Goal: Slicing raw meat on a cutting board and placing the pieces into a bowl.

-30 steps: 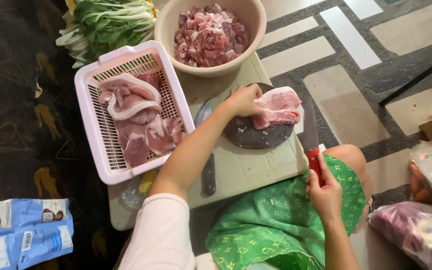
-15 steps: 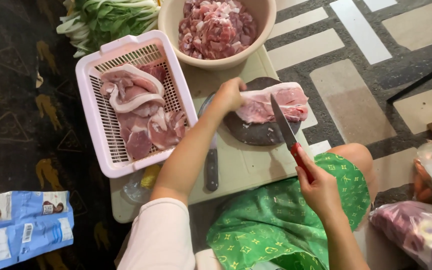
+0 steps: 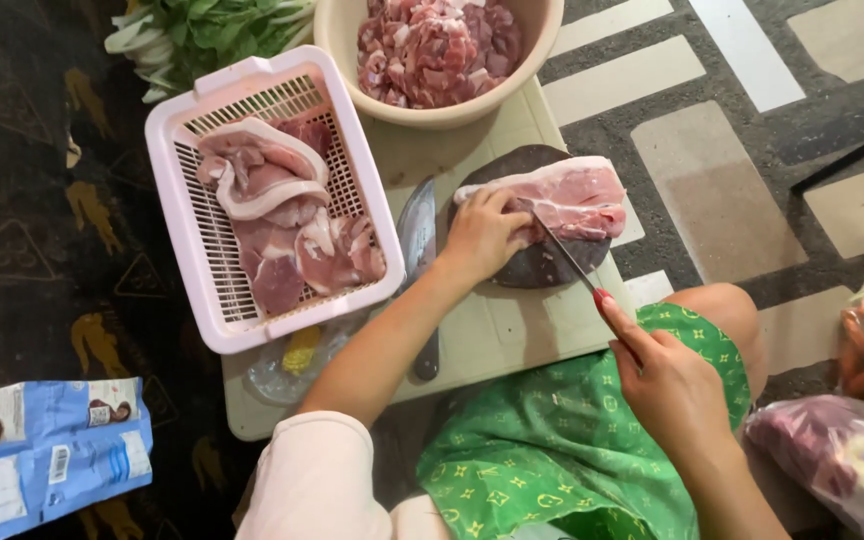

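Note:
A slab of raw pork lies on a dark round chopping block set on a pale board. My left hand presses down on the slab's left end. My right hand grips a red-handled knife, whose blade rests in the meat just right of my left fingers.
A pink slotted basket holds more pork slabs at the left. A beige bowl of cut meat stands at the top. A cleaver lies between basket and block. Leafy greens lie top left, plastic bags at right, blue packets bottom left.
My right hand brought the knife from beside my knee up to the pork and set the blade into it. My left hand flattened the slab on the block.

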